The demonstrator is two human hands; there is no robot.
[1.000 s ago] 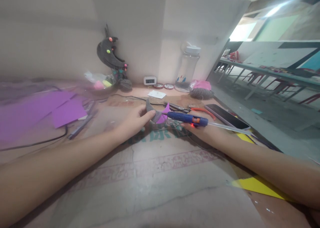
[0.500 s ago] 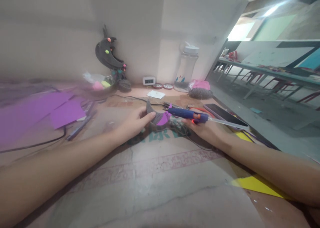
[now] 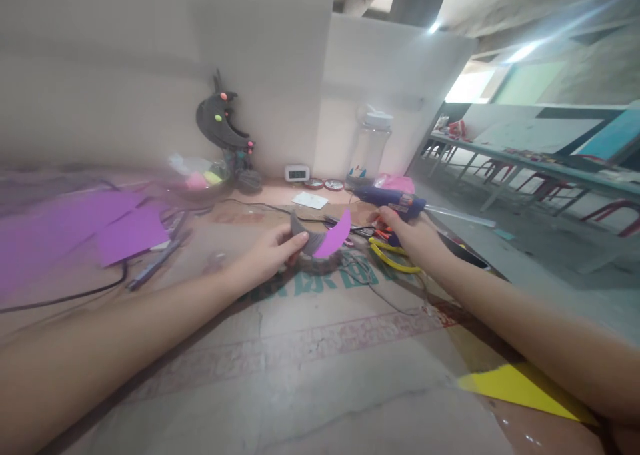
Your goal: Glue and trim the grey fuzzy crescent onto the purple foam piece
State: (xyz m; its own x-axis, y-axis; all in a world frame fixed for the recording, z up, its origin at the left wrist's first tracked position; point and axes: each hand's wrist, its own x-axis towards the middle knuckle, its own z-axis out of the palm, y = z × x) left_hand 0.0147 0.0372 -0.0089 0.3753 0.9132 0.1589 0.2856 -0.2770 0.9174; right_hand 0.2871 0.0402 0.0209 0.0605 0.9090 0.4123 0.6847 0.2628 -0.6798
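Between the thumb and fingers of my left hand [image 3: 277,247] is a crescent [image 3: 334,236], its left part wrapped in grey yarn and its right part bare purple. My right hand [image 3: 407,228] grips a blue glue gun [image 3: 390,200] with a clear glue stick [image 3: 463,215] poking out of its back. The gun's nozzle points left, above and to the right of the crescent's tip, apart from it. Grey yarn [image 3: 373,285] trails over the table below the crescent. Yellow-handled pliers [image 3: 393,258] lie under my right hand.
Purple sheets [image 3: 133,235] and a pen-like tool [image 3: 155,265] lie at left. A dark decorated crescent [image 3: 220,125] stands by the wall. Behind are a small digital clock [image 3: 297,173], a clear bottle [image 3: 370,148] and a white card [image 3: 310,200]. Yellow paper [image 3: 525,388] lies front right.
My right hand has drawn the glue gun up and to the right, away from the crescent. The crescent's purple tip and the yellow-handled pliers now show. My left hand keeps its hold.
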